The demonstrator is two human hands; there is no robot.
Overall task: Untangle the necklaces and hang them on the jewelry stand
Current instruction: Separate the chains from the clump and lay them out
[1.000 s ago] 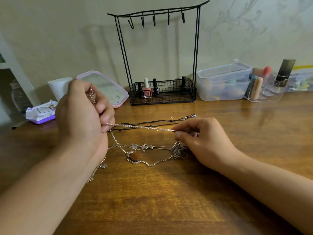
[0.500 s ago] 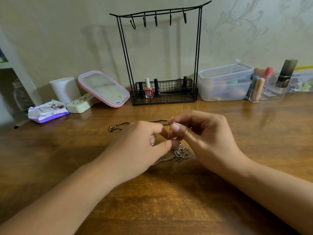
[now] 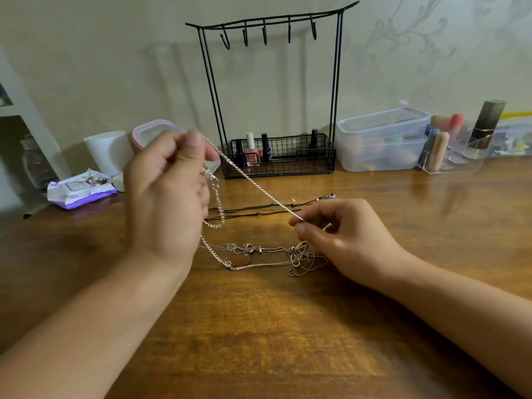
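Five bare hooks, tangled chains beneath

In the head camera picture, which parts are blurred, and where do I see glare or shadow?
Head view: the left hand is motion-blurred at its fingertips; the silver chain stays fairly sharp; soft glare lies on the wooden table near the bottom; the jewelry stand throws a faint shadow on the wall; the wide lens bends the edges.

A home dressing table. Nail polish bottles sit in a jewelry stand. Patterned wallpaper hangs behind.
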